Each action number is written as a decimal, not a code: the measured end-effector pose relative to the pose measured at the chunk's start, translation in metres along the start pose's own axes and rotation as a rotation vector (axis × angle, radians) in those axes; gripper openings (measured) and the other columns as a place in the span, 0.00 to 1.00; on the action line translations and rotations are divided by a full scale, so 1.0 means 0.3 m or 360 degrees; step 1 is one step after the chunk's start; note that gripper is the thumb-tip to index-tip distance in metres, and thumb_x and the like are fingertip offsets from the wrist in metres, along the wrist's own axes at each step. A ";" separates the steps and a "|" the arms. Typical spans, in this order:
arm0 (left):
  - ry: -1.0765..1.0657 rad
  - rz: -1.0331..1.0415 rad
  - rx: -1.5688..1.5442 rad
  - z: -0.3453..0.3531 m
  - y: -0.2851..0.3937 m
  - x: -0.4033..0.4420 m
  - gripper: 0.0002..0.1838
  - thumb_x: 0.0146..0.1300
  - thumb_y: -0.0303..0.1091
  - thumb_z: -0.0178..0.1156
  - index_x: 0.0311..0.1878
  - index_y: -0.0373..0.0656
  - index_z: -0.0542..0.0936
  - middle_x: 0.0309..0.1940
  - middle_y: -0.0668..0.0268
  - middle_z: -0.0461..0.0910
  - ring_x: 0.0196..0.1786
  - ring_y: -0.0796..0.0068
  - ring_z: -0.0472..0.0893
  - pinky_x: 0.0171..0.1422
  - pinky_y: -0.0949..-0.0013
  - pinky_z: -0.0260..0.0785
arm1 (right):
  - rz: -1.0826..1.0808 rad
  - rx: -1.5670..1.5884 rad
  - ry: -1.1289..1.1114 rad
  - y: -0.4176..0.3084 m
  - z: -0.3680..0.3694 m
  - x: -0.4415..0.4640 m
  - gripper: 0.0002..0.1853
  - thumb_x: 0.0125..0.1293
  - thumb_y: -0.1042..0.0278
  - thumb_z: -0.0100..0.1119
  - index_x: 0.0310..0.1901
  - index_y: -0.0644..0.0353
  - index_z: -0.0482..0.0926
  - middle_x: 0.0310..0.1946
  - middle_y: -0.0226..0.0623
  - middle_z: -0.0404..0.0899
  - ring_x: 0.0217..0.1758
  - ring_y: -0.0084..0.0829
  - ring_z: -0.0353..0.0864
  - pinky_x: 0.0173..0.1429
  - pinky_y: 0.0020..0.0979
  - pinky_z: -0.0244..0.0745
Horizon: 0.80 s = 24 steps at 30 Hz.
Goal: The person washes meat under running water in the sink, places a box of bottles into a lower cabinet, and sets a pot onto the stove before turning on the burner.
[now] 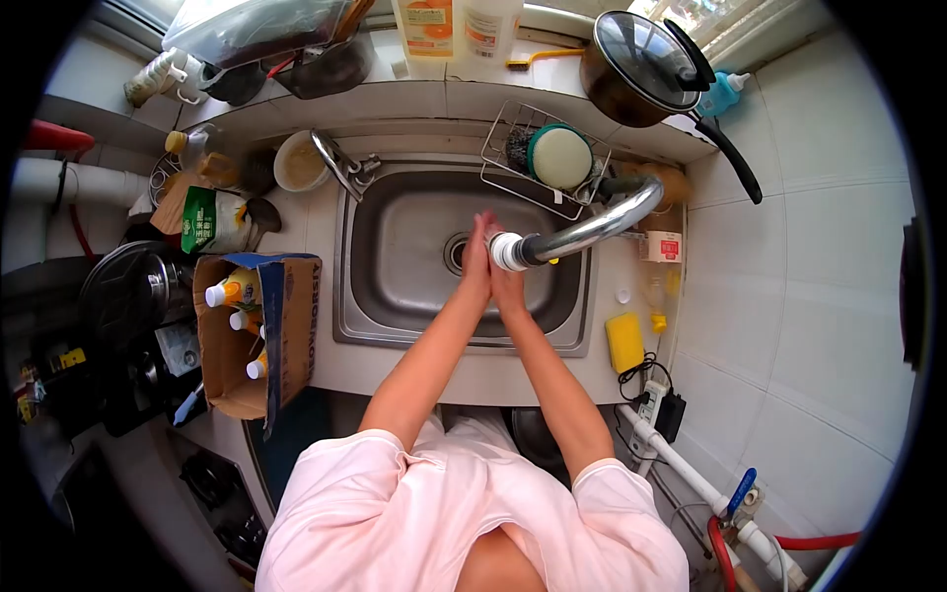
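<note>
See the left hand point(476, 259) and right hand point(504, 284) pressed together palm to palm, fingers pointing far, above the stainless-steel sink point(400, 242), with the right one partly hidden behind the white nozzle point(507, 252) of the chrome gooseneck faucet point(597, 237). Cannot tell whether touching the nozzle, nor whether holding anything small between the palms.

Find the faucet arching in from the right, over the right part of the basin, nozzle end just right of the drain point(455, 254). Expect stiffness along the chrome curve, probably slick when wet; judge the nozzle lighter, likely plastic, and perhaps prone to turn under a hard pull. Take hold around the middle of the curve, clear of the end fitting.

Note smooth metal in the basin, set into a pale countertop point(360, 370). At the sink's far right, see a wire basket point(528, 198) with a round scrubbing sponge point(560, 158) inside. On the right of the counter, spot a yellow sponge point(623, 341). To the left, find an open cardboard box point(294, 331) with white-capped bottles point(222, 294) in it. On the far ledge, see a saucepan point(614, 89) under a glass lid, handle pointing near and right, towards the white tiled wall point(789, 237).
</note>
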<state>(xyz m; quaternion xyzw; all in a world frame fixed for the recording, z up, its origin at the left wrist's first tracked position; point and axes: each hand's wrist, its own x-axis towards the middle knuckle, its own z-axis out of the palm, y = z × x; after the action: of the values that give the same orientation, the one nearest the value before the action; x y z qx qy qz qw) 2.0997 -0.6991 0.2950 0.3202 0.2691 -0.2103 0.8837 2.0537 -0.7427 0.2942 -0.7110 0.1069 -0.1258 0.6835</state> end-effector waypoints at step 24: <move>0.0043 0.0136 0.0212 -0.006 0.048 0.058 0.26 0.67 0.42 0.48 0.65 0.43 0.61 0.63 0.63 0.61 0.64 0.73 0.63 0.65 0.70 0.56 | -0.0301 -0.0702 0.0041 0.048 0.015 0.057 0.22 0.67 0.63 0.45 0.60 0.62 0.65 0.42 0.39 0.71 0.38 0.31 0.71 0.44 0.31 0.68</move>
<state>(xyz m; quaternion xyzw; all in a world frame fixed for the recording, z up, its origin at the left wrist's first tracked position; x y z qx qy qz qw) 2.1202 -0.6912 0.2899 0.3923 0.2525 -0.1854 0.8648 2.0716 -0.7445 0.2802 -0.8483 0.0734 -0.1718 0.4954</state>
